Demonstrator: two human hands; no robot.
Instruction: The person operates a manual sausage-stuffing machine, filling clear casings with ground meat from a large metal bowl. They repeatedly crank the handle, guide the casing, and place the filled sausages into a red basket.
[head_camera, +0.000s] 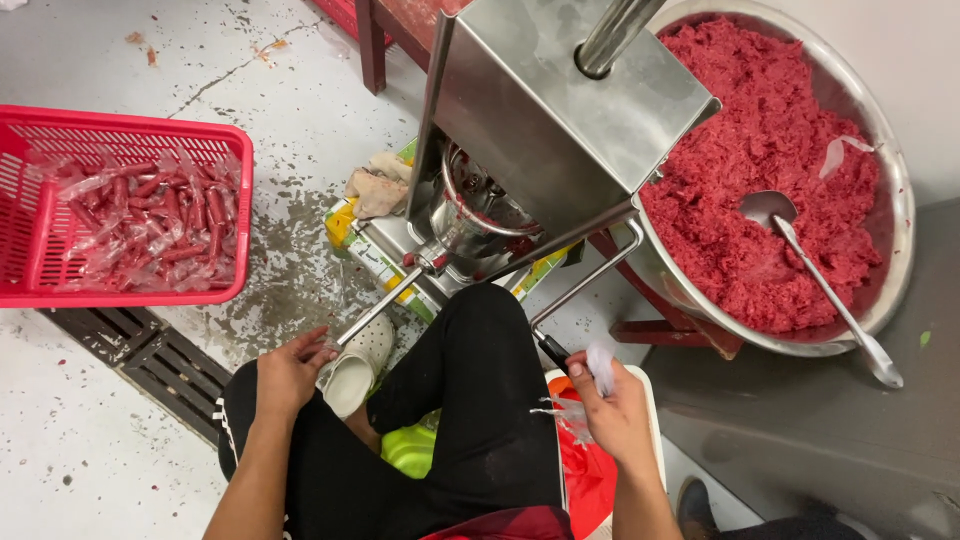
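Observation:
A steel sausage stuffer (560, 110) stands in front of me, its thin nozzle tube (385, 305) pointing down-left. My left hand (290, 368) is closed around the tip of the nozzle. My right hand (610, 405) pinches a crumpled clear plastic casing (598, 368) and rests by the black grip of the crank handle (553, 350). A big steel bowl (895, 180) of red minced meat (760, 170) with a ladle (825, 290) in it sits to the right.
A red plastic basket (35, 230) at left holds several filled red sausages (150, 230) in plastic. A floor drain grate (150, 360) lies below it. A red tub (590, 480) sits under my right hand, and a rag (378, 185) lies beside the machine.

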